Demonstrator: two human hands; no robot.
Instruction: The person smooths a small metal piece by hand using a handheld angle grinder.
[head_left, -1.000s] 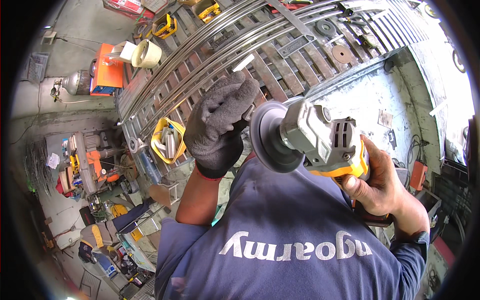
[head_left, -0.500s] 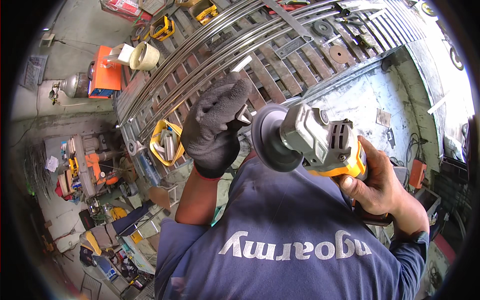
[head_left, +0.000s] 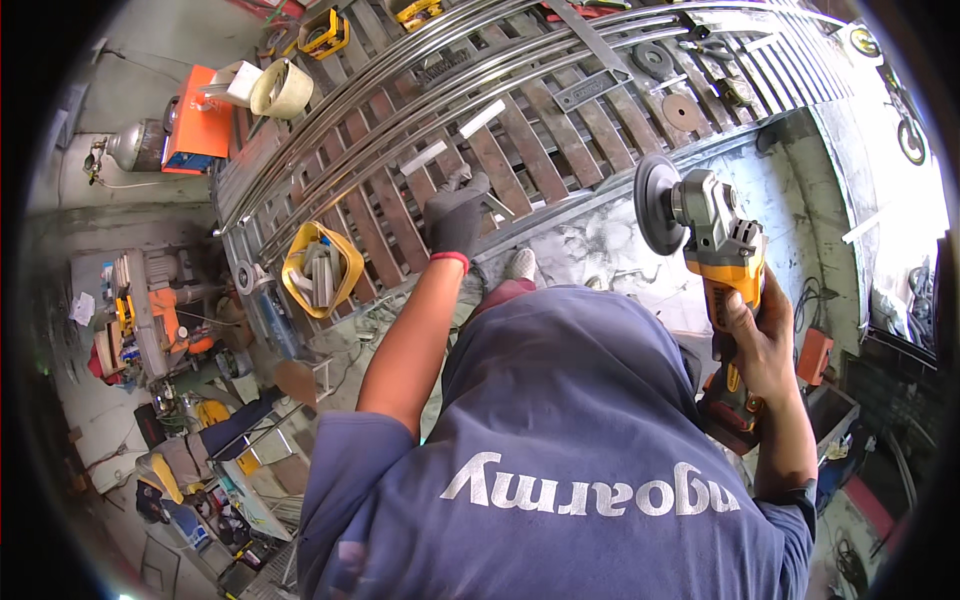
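Observation:
My right hand (head_left: 760, 340) grips the handle of a yellow and grey angle grinder (head_left: 725, 245), held up at the right. Its dark round disc (head_left: 655, 205) faces left and touches nothing. My left hand (head_left: 455, 220), in a dark glove with a red cuff, reaches down to a long metal gate frame (head_left: 540, 130) of brown slats and curved steel bars. Its fingers close around a small grey metal piece (head_left: 494, 205) at the frame's near edge. My blue shirt fills the lower middle and hides the ground below.
A yellow bucket (head_left: 320, 265) of metal offcuts stands left of the frame. Loose grinding discs (head_left: 682, 110) and short flat bars (head_left: 482, 118) lie on the slats. An orange machine (head_left: 195, 130) and a gas cylinder (head_left: 130, 145) stand far left. An orange box (head_left: 815, 355) sits at right.
My left hand left the grinder's disc and reached out to the frame. The grinder swung right and away from my chest.

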